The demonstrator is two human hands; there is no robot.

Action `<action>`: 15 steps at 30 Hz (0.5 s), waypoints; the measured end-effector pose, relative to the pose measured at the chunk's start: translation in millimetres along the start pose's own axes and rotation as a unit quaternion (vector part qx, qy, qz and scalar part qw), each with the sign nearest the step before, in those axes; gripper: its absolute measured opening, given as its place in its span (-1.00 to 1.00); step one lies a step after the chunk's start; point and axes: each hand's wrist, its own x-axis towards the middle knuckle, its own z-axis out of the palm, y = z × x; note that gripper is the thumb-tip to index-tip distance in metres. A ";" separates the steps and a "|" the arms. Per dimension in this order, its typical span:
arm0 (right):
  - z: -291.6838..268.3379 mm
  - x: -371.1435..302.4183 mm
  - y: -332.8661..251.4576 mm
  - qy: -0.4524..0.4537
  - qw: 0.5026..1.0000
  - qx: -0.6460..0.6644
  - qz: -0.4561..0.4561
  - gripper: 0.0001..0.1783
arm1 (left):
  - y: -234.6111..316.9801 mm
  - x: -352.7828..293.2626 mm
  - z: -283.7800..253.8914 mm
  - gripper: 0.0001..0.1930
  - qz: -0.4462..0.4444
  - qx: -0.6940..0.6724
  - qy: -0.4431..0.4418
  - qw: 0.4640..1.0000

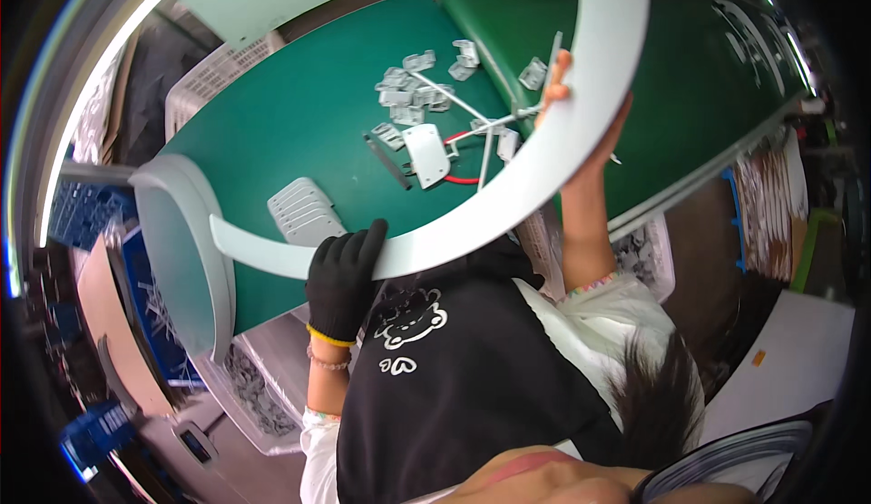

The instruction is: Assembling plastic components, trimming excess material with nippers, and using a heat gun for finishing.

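Observation:
A long white curved strip (494, 206) arcs across the view above the green table. My left hand (343, 284), in a black glove with a yellow cuff, is closed around the strip near its left end. My bare right hand (610, 144) grips the strip's upper right part; its fingertips show at the inner edge and the palm is mostly hidden behind it. Beyond the strip lie a white rounded plate (426, 156), a red-handled tool (464, 180) and a dark rod (387, 161). A white slotted plate (304, 211) rests close to my left hand.
Several small clear-white brackets (396, 97) are heaped on the table (299, 114), near thin white rods (463, 100). Curved white pieces (201, 191) overlap at the table's left edge. A green belt (676, 87) adjoins on the right. Bins of parts (261, 391) stand below.

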 end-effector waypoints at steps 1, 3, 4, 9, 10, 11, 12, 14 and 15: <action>-3.5 -3.6 -4.4 0.024 0.999 -0.020 0.003 -0.22 | 0.1 -3.1 4.4 -0.44 -0.008 0.007 -0.012 1.000; 11.2 -2.1 7.6 0.012 1.000 -0.023 -0.006 -0.23 | -2.9 -7.4 4.8 -0.45 -0.008 -0.007 -0.061 0.998; 5.3 -5.1 -0.5 0.112 0.987 -0.113 0.000 -0.30 | -7.4 -13.2 7.9 -0.45 -0.018 -0.030 -0.055 0.998; 13.8 2.8 22.5 0.273 0.769 -0.561 0.140 -0.72 | -27.3 -49.7 5.1 -0.54 -0.160 -0.029 -0.043 0.986; 11.1 4.5 29.3 0.271 0.765 -0.557 0.178 -0.75 | -34.2 -59.6 2.9 -0.53 -0.202 -0.013 -0.026 0.979; 9.6 5.6 31.5 0.272 0.756 -0.556 0.210 -0.78 | -42.6 -68.3 0.0 -0.52 -0.235 0.000 -0.008 0.972; 7.7 7.2 34.7 0.262 0.756 -0.547 0.245 -0.78 | -50.3 -77.3 -3.9 -0.51 -0.278 0.013 0.010 0.960; 0.0 7.0 39.2 0.265 0.742 -0.554 0.267 -0.78 | -73.9 -97.5 -7.3 -0.49 -0.347 0.012 0.048 0.936; -3.8 8.3 41.5 0.268 0.734 -0.561 0.275 -0.79 | -82.7 -106.2 -12.5 -0.48 -0.379 0.009 0.079 0.922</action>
